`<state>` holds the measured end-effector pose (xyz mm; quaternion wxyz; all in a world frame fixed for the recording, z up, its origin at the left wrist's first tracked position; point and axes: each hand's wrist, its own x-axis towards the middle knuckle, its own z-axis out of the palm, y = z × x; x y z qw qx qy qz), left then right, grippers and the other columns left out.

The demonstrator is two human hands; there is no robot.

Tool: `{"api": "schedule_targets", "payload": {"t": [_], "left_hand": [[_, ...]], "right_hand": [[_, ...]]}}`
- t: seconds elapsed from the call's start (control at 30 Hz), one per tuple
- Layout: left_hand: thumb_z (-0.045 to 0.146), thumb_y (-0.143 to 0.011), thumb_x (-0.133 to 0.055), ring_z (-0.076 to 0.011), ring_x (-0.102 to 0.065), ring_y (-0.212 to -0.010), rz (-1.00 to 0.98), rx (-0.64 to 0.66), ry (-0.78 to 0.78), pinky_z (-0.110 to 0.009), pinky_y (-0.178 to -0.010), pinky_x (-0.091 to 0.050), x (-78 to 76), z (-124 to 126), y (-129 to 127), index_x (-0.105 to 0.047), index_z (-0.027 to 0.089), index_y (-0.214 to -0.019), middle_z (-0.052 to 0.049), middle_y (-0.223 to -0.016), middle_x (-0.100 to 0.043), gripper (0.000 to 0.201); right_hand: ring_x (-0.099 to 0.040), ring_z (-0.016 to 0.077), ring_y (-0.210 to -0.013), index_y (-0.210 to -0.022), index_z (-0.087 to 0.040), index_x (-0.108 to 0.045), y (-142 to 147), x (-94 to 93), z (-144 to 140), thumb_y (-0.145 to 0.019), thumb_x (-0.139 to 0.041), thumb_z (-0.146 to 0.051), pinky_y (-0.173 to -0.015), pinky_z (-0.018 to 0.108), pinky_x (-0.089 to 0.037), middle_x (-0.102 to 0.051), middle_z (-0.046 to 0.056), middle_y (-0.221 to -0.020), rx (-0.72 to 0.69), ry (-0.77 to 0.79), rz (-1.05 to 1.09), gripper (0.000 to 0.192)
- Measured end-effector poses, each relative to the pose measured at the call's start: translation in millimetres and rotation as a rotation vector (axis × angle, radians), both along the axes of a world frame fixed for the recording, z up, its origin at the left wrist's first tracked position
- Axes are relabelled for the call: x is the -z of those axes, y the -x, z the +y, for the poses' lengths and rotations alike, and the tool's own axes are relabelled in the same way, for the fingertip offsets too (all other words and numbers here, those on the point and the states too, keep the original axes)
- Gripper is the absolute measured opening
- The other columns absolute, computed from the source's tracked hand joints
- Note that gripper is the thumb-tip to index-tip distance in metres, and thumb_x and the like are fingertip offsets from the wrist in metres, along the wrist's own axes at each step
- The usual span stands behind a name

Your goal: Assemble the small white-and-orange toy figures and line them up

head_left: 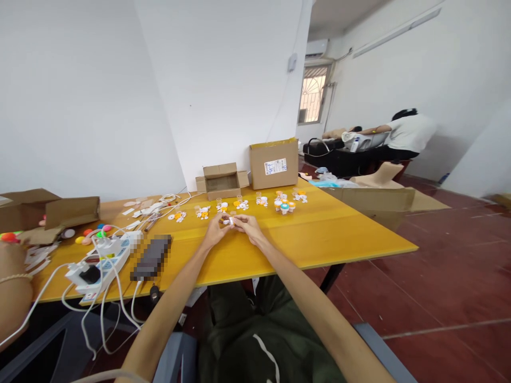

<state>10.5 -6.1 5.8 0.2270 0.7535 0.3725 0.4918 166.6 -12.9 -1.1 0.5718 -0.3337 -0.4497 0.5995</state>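
Observation:
My left hand [216, 230] and my right hand [249, 226] meet above the yellow table [295, 236]. Between their fingertips is a small white piece [230, 221], too small to name, and both hands are closed on it. Just beyond them lie little piles of white and orange parts [240, 205], several with a small clear cup standing behind. To the right of my right hand stands a cluster of small round pieces with orange and teal tops [284, 207].
An open cardboard box [221, 183] and a taller carton [274, 166] stand at the back. Left are a phone [151, 258], a power strip [115, 260] with tangled white cables, and another person's arm [14, 287]. A person in a white shirt [413, 133] sits far right.

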Motion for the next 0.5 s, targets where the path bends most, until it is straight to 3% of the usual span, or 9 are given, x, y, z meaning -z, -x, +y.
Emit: {"api": "schedule_targets", "payload": {"t": [0.27,0.5], "left_hand": [[0.03,-0.074,-0.074,-0.0196,-0.065,-0.086,-0.002,-0.018,0.079,-0.031,-0.08,-0.049,-1.2,-1,-1,-0.069,0.02,-0.085,-0.003,-0.09,-0.072,0.016],[0.026,-0.072,-0.076,-0.0209,-0.064,-0.09,0.006,0.002,0.015,-0.032,-0.081,-0.049,2.3,2,2,-0.07,0.02,-0.088,-0.003,-0.093,-0.072,0.019]], "right_hand": [[-0.067,0.0163,-0.072,-0.077,-0.02,-0.075,-2,7.2,5,-0.049,-0.088,-0.047,-0.062,0.024,-0.05,-0.074,0.003,-0.077,0.032,-0.021,-0.084,0.041],[-0.068,0.0165,-0.074,-0.075,-0.019,-0.075,-2,10.8,9,-0.049,-0.09,-0.043,-0.074,0.031,-0.057,-0.074,0.004,-0.08,-0.027,-0.019,-0.021,0.038]]}}
